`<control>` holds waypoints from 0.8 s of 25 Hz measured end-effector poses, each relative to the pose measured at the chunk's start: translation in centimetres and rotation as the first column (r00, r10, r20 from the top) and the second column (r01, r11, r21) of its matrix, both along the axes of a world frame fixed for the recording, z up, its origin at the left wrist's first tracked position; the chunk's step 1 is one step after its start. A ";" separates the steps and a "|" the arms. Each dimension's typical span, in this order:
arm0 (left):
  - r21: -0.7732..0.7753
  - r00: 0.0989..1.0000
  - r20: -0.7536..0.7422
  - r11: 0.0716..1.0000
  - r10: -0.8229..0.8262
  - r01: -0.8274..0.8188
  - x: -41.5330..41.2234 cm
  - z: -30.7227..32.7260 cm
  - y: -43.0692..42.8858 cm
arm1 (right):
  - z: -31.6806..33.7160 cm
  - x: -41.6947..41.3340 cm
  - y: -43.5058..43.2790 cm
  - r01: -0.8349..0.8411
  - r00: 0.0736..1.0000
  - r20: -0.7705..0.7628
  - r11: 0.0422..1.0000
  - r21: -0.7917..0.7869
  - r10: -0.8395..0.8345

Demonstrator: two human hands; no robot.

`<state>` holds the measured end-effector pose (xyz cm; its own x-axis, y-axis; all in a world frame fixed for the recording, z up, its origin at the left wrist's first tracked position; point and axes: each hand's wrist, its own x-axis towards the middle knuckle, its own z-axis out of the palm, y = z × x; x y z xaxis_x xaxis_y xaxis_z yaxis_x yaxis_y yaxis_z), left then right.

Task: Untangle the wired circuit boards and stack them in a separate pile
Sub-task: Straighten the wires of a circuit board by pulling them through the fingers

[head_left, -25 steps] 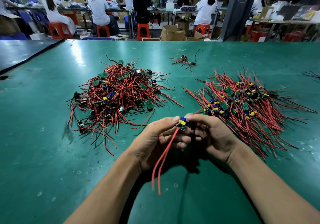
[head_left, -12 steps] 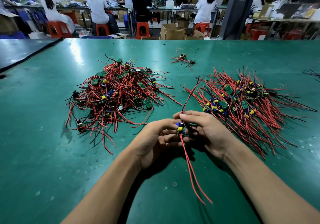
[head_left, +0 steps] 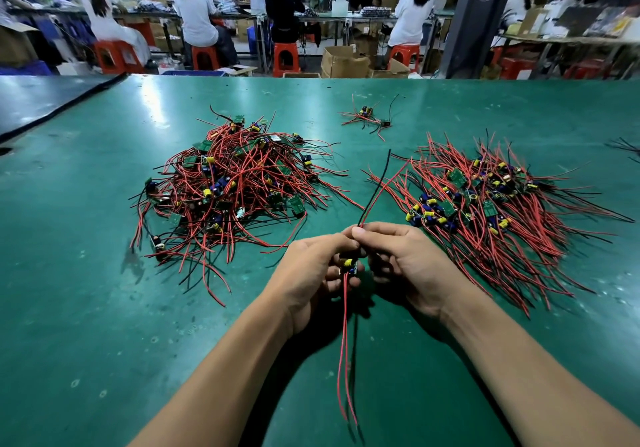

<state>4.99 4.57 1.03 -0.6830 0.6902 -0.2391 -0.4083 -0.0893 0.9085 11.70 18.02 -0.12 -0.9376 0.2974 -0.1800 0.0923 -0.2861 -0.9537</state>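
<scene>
**One board free, just tidying its leads**

My right fingertips (head_left: 360, 233) pinch the upper leads (head_left: 375, 190), which poke out toward 1 o'clock. My left hand (head_left: 311, 273) curls its fingers round the circuit board (head_left: 348, 266), tucked against my right hand (head_left: 405, 266). The red pair (head_left: 343, 342) hangs straight to 6 now; half a second ago it swung toward 5. Next, I reckon, it goes on the sorted pile (head_left: 485, 211) at 2 o'clock, leads lined up with the rest and kept away from the tangled pile (head_left: 228, 190) at 10.
</scene>
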 end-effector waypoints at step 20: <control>-0.080 0.982 -0.116 0.987 -0.150 0.141 0.6 0.5 -0.4 | 1.2 -0.7 1.9 0.265 0.951 -0.003 0.818 -0.511 -0.309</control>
<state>5.61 4.17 1.49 -0.6035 0.7684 -0.2131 -0.2989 0.0298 0.9538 11.02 19.95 1.07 -0.8418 0.4459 -0.3042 -0.1408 -0.7255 -0.6737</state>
